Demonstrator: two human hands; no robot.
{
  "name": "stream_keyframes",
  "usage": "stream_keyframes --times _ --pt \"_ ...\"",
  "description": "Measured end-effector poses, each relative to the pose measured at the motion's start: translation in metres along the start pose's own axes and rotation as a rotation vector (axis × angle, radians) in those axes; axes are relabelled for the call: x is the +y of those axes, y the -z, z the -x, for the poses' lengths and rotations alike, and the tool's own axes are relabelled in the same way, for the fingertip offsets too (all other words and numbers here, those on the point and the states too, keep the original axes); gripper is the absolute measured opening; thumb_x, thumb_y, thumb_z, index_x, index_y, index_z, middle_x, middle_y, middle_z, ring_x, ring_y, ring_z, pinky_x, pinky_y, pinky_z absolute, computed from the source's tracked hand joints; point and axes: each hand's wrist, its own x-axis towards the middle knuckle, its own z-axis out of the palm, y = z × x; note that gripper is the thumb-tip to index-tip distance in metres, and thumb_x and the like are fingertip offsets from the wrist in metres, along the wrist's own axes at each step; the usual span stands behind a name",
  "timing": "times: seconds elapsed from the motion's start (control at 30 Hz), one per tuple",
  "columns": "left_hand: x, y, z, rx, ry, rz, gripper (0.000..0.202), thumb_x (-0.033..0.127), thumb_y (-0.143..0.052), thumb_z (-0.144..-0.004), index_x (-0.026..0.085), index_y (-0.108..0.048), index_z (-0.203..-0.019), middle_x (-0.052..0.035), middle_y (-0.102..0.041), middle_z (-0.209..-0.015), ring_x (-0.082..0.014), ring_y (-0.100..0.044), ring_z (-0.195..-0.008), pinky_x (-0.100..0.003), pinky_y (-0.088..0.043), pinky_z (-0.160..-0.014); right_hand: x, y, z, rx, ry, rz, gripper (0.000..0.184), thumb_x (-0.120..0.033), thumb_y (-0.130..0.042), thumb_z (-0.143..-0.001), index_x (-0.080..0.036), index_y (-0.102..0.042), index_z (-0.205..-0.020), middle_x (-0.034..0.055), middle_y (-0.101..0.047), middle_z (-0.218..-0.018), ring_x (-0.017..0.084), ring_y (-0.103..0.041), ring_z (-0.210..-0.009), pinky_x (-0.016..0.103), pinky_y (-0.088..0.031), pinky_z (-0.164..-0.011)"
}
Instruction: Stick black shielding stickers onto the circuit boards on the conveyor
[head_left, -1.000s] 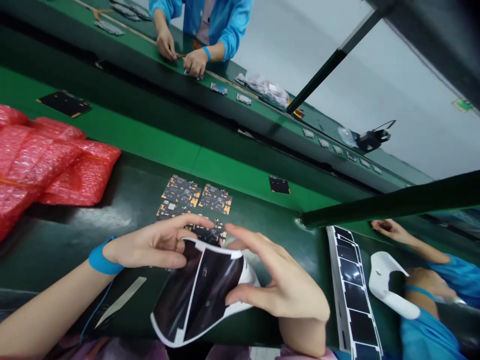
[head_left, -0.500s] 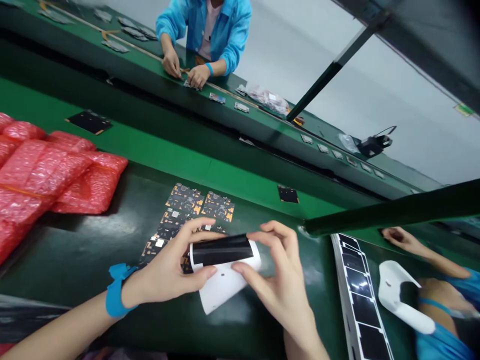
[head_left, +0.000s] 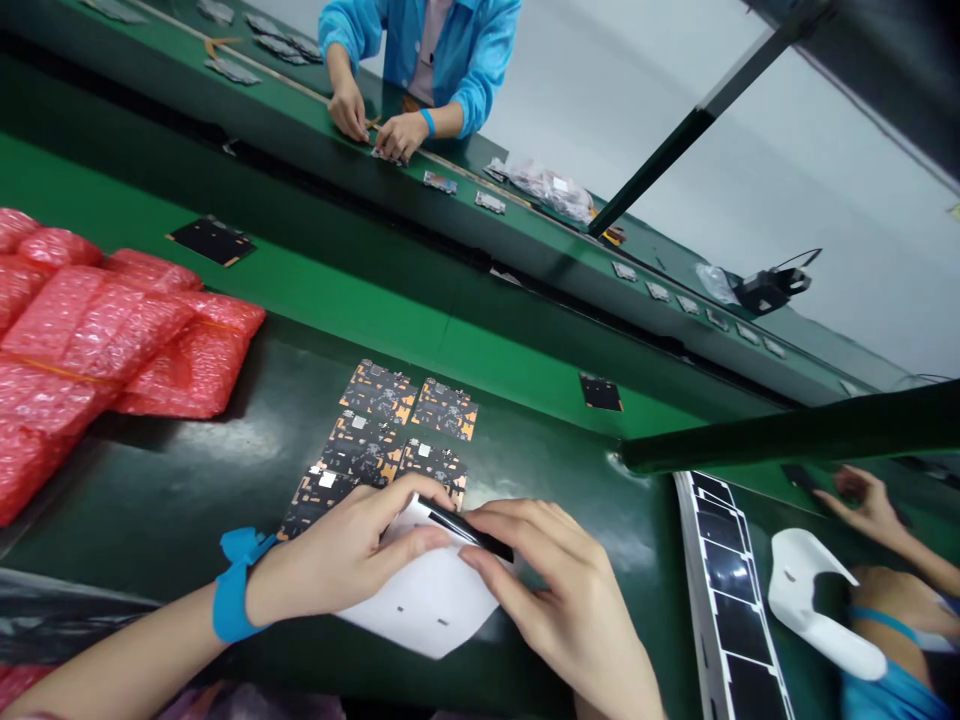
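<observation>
A white backing sheet with a black sticker on it (head_left: 427,605) is bent over between my two hands, its pale underside towards me and a narrow black strip showing along the fold. My left hand (head_left: 360,555), with a blue band at the wrist, pinches the sheet's left end between thumb and fingers. At the right end, my right hand (head_left: 551,585) grips it, thumb and fingertips close to the black strip. Just beyond my hands, several black and copper-coloured circuit boards (head_left: 375,390) lie in rows, partly hidden by my left hand.
Red bubble-wrap packages (head_left: 97,340) are piled at left. A stack of sheets with black stickers (head_left: 731,590) lies at right, beside a white curved part (head_left: 806,590) and a co-worker's arm. Dark boards (head_left: 214,240) lie on the green strip. A green post (head_left: 787,440) juts in; another person works opposite.
The sheet has been tilted and folded more tightly, so its black face has narrowed to a strip. My right hand has moved lower, its fingers closing in. The view has shifted slightly.
</observation>
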Motion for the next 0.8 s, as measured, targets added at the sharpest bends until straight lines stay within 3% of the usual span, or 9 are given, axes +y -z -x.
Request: stream_keyframes --times 0.13,0.27,0.5,0.8 --pt "-0.002 -0.003 -0.002 -0.006 0.046 -0.126 0.033 0.049 -0.042 -0.098 0.022 -0.06 -0.1 0.0018 -0.069 -0.086 -0.015 -0.064 -0.072 -0.024 -0.043 -0.066 0.004 -0.003 -0.003 -0.039 -0.078 -0.112 0.019 -0.026 -0.068 -0.092 -0.02 -0.067 -0.109 0.0049 -0.073 -0.1 0.018 -0.069 -0.089 0.028 -0.053 -0.08" --pt "-0.005 -0.007 -0.002 -0.013 0.061 -0.251 0.045 0.055 -0.031 -0.099 0.021 -0.054 -0.08 0.0035 -0.056 -0.062 -0.0155 -0.055 -0.059 -0.025 -0.034 -0.056 0.008 -0.011 -0.009 -0.047 -0.131 -0.25 0.008 -0.021 -0.065 -0.093 -0.02 -0.071 -0.097 0.0021 -0.073 -0.088 0.015 -0.07 -0.08 0.022 -0.053 -0.073" --pt "-0.011 -0.008 -0.001 -0.054 0.084 -0.269 0.043 0.052 -0.031 -0.099 0.022 -0.045 -0.072 0.0055 -0.044 -0.057 -0.0143 -0.048 -0.055 -0.026 -0.027 -0.054 0.011 -0.014 -0.006 -0.085 -0.161 -0.223 0.011 -0.021 -0.064 -0.092 -0.018 -0.072 -0.098 0.0035 -0.072 -0.085 0.015 -0.068 -0.075 0.024 -0.051 -0.069" --pt "-0.01 -0.009 0.0 -0.06 -0.001 -0.389 0.055 0.057 -0.017 -0.1 0.021 -0.048 -0.073 0.0036 -0.052 -0.06 -0.015 -0.053 -0.056 -0.027 -0.032 -0.056 0.008 -0.016 -0.009 -0.128 -0.25 -0.306 0.011 -0.016 -0.063 -0.088 -0.02 -0.073 -0.087 0.0 -0.071 -0.076 0.012 -0.064 -0.067 0.021 -0.046 -0.063"
